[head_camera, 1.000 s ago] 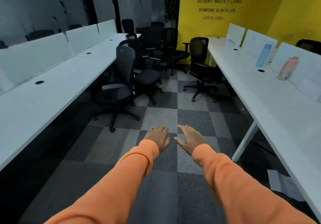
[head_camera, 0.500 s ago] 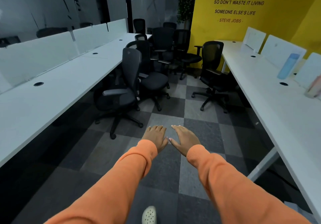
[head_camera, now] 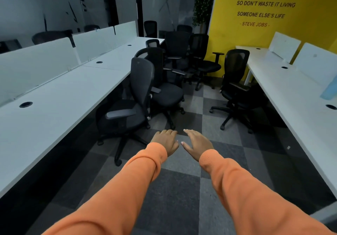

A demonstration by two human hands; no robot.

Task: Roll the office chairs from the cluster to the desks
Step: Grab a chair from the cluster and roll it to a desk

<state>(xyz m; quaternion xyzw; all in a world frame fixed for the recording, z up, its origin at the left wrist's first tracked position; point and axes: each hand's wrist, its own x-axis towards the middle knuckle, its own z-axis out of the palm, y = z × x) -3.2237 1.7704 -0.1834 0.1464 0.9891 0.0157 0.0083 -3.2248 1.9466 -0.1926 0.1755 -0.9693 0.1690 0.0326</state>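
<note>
Left hand [head_camera: 165, 140] and right hand [head_camera: 197, 143] held out flat, fingers loose, grasping nothing, just short of the nearest chair [head_camera: 141, 88], chair cluster [head_camera: 182, 52] behind it overlapping, count unclear, counter [head_camera: 54, 107] beside it, near end cut off.

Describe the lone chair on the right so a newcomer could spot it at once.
Start at the yellow wall with the quote, then drop to the white desk along the right side. The black mesh-backed chair beside that desk is it; unlike the others, it stands alone, across the aisle from the cluster by the left desk.
</note>
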